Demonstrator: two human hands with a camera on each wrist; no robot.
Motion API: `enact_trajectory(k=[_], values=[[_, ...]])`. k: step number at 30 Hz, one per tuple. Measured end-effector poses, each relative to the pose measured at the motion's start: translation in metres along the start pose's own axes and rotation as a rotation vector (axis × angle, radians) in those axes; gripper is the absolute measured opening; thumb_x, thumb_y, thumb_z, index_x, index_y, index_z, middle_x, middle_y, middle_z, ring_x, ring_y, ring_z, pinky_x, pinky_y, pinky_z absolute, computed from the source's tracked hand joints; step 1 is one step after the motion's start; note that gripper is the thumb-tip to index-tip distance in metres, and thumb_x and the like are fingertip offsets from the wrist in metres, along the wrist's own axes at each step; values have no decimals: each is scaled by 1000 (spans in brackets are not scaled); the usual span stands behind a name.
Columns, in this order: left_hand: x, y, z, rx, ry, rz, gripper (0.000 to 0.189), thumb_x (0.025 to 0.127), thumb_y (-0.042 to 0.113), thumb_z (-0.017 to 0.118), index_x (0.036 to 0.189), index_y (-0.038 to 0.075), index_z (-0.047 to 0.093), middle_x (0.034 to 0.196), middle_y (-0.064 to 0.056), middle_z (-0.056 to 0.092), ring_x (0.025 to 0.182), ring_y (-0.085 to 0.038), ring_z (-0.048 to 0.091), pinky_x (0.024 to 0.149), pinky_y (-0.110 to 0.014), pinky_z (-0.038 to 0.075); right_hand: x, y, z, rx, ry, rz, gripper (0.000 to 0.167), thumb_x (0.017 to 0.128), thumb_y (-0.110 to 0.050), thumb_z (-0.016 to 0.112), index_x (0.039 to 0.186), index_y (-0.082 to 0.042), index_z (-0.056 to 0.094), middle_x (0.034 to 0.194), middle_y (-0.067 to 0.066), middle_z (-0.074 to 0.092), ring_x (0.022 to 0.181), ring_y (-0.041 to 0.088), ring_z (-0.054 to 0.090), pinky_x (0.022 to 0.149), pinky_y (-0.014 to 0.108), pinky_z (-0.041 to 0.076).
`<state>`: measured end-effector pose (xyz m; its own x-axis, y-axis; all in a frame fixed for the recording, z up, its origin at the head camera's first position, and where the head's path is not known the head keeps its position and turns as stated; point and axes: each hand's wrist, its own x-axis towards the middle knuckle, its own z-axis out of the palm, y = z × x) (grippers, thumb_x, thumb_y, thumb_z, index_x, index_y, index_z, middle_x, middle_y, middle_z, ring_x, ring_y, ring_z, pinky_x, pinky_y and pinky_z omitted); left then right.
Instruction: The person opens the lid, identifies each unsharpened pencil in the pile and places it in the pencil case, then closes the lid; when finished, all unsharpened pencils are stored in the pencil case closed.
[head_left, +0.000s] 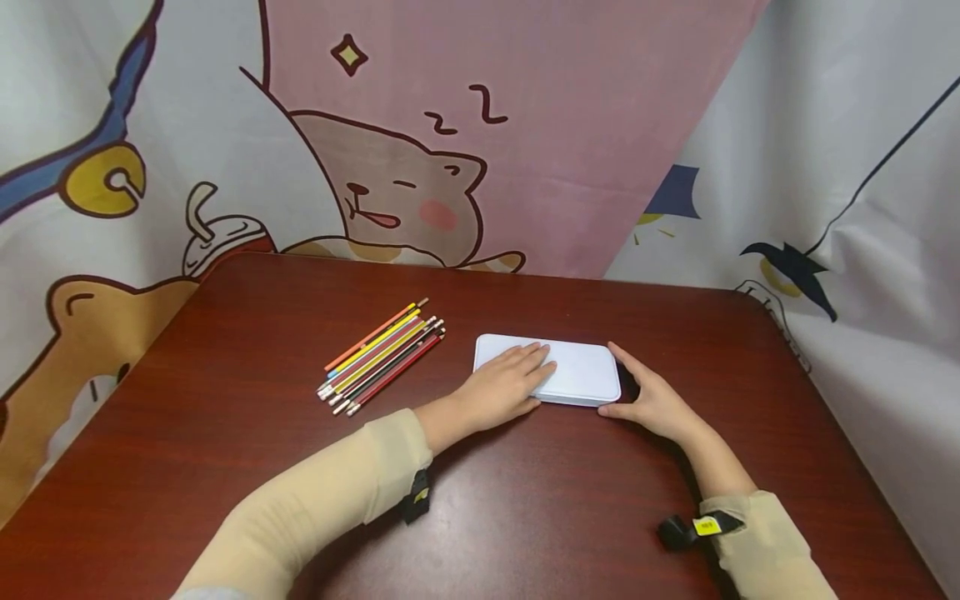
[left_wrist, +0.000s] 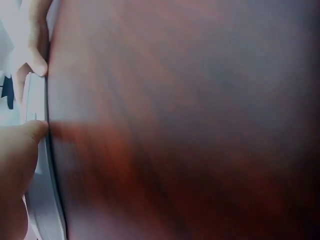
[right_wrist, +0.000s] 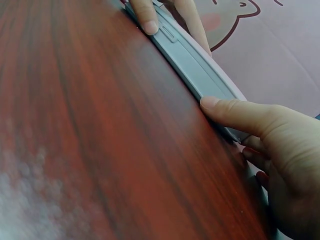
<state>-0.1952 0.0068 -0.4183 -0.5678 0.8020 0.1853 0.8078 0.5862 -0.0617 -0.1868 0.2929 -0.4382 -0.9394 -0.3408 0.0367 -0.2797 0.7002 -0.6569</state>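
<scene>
A flat white pencil case (head_left: 581,371) lies closed on the table, with a small catch (right_wrist: 168,33) on its grey-looking front side. My left hand (head_left: 506,385) rests on the left half of its lid, fingers stretched out over the top. In the left wrist view, the left thumb (left_wrist: 37,130) touches the front side. At the right end, my right hand (head_left: 656,402) holds the case, thumb at the front corner and a finger at the back corner. The right thumb (right_wrist: 220,107) presses against the front side in the right wrist view.
Left of the case, a row of pencils (head_left: 382,358) in several colours lies slanted on the dark red wooden table (head_left: 525,500). Behind the table hangs a cartoon-printed curtain (head_left: 570,125). A black camera (head_left: 677,532) is strapped to the right wrist.
</scene>
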Motion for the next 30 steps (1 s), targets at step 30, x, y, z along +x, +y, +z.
enact_trajectory(k=[30], values=[[10, 14, 5, 628, -21, 227, 45, 103, 17, 29, 144, 3, 40, 137, -29, 44, 125, -41, 45, 97, -47, 42, 0, 1, -1, -16, -8, 13, 104, 74, -31, 84, 153, -9, 21, 150, 25, 26, 136, 45, 24, 102, 63, 23]])
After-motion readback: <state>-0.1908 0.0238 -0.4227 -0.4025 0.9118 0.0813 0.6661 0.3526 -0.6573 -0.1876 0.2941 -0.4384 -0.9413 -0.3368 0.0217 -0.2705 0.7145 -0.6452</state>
